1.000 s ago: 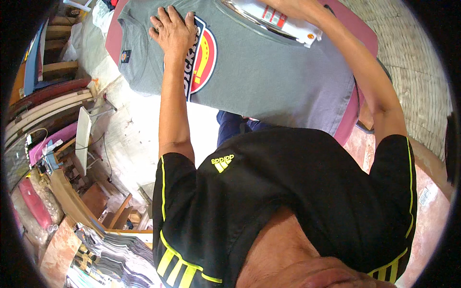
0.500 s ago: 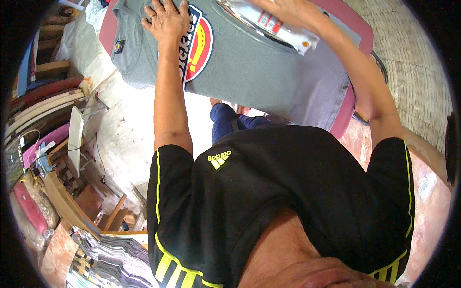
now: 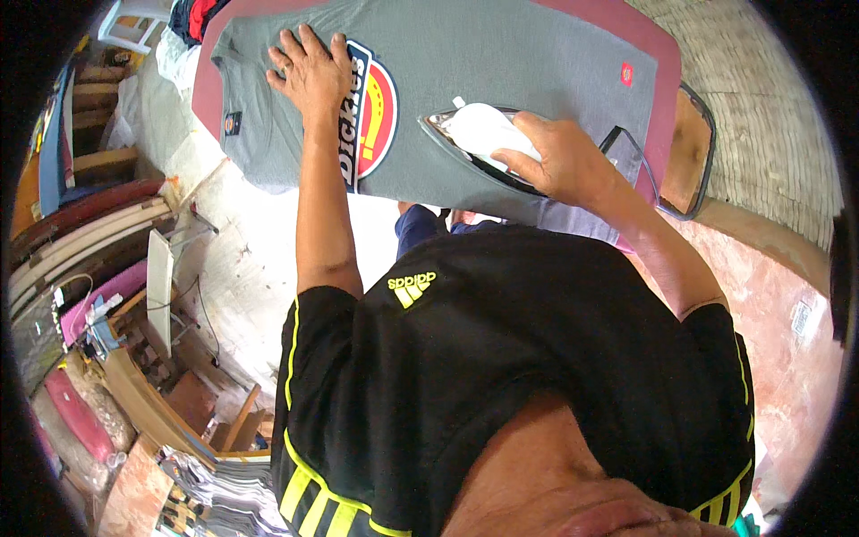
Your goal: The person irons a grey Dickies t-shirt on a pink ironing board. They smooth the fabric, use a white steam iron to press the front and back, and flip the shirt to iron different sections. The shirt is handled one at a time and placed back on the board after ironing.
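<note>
White iron [image 3: 483,132] on shirt [image 3: 519,63]: nose left, long axis slanting.

The right hand [image 3: 571,159] grips a white, pointed clothes iron [image 3: 483,131] at one o'clock on a grey fabric T-shirt [image 3: 483,63]; the left hand [image 3: 317,80] lies spread at eleven.

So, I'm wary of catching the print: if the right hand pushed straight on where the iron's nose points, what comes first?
Across plain grey shirt, the right hand's iron would likely meet the round print; depth is unclear.
</note>
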Motion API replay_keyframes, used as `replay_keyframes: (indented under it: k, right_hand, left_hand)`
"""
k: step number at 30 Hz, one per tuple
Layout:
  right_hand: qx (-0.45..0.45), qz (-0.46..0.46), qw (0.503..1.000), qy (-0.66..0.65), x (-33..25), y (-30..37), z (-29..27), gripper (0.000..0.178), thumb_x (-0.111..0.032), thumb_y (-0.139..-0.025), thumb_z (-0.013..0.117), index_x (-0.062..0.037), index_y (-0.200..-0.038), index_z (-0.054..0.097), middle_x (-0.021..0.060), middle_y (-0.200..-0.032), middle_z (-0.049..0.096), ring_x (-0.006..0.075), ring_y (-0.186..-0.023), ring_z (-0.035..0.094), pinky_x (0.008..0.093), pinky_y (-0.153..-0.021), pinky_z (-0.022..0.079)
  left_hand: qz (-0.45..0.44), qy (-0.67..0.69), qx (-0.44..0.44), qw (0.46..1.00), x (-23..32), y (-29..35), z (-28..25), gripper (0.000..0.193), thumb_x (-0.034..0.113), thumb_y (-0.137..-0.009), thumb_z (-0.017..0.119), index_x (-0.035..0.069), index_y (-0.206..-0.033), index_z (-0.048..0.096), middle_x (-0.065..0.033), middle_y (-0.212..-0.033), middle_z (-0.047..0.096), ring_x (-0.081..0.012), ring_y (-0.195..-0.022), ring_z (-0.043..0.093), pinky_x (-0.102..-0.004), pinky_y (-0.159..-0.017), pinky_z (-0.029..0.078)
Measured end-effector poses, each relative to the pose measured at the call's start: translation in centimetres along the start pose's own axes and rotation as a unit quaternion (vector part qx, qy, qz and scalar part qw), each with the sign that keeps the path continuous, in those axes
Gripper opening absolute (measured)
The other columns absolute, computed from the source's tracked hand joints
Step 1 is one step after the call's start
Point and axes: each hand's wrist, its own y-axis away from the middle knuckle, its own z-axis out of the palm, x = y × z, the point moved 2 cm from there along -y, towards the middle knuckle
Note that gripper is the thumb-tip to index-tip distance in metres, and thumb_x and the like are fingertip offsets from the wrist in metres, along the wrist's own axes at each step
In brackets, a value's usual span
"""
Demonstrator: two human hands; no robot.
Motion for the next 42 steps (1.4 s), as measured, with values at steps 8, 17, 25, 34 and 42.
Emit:
replay_keyframes:
  k: [8,17,25,34,42]
  right_hand:
    - [0.168,0.075,0.969,0.167,6.0,-5.2,-3.9,0.051,-0.05,-0.096,0.059,-0.0012,-0.112,0.063,0.026,-0.089,0.069,0.0439,-0.087,0.068,0.0487,-0.076,0.053]
    - [0.165,0.144,0.962,0.166,9.5,-5.3,-8.0,0.046,-0.041,-0.097,0.059,0.0045,-0.104,0.064,0.0283,-0.088,0.067,0.0405,-0.087,0.069,0.0495,-0.074,0.052]
    - [0.267,0.249,0.92,0.139,7.7,8.8,-4.7,0.042,-0.042,-0.096,0.063,-0.0005,-0.099,0.064,0.0239,-0.081,0.066,0.0387,-0.077,0.067,0.0456,-0.07,0.051]
    - [0.45,0.31,0.829,0.114,12.4,4.7,-7.2,0.033,-0.029,-0.099,0.061,-0.0008,-0.113,0.056,0.0211,-0.081,0.065,0.0364,-0.076,0.066,0.0453,-0.072,0.051]
    - [0.329,0.288,0.888,0.144,18.5,-0.6,-13.7,0.048,-0.041,-0.097,0.055,0.0062,-0.105,0.064,0.031,-0.096,0.069,0.0454,-0.089,0.068,0.0514,-0.082,0.054]
  left_hand:
    - [-0.012,-0.01,-0.037,0.999,0.5,-0.1,-0.2,0.071,0.054,-0.098,0.043,0.005,-0.149,0.042,-0.025,-0.159,0.03,-0.0502,-0.148,0.019,-0.0673,-0.114,0.013]
    - [0.214,0.111,-0.068,0.968,11.1,1.8,0.9,0.069,0.051,-0.097,0.049,0.002,-0.147,0.043,-0.0252,-0.157,0.033,-0.0496,-0.145,0.025,-0.0643,-0.113,0.019]
    - [0.35,0.108,-0.145,0.919,21.7,1.4,6.6,0.074,0.06,-0.098,0.039,0.01,-0.153,0.037,-0.02,-0.161,0.028,-0.0458,-0.149,0.018,-0.0629,-0.117,0.016]
    - [0.366,0.082,-0.146,0.915,22.8,1.3,6.9,0.08,0.067,-0.096,0.039,0.011,-0.153,0.037,-0.0198,-0.162,0.026,-0.0441,-0.15,0.018,-0.0628,-0.117,0.015]
    - [0.383,0.105,-0.15,0.905,23.9,1.2,7.2,0.082,0.069,-0.095,0.038,0.012,-0.154,0.037,-0.0193,-0.163,0.025,-0.0437,-0.15,0.018,-0.0621,-0.118,0.014]
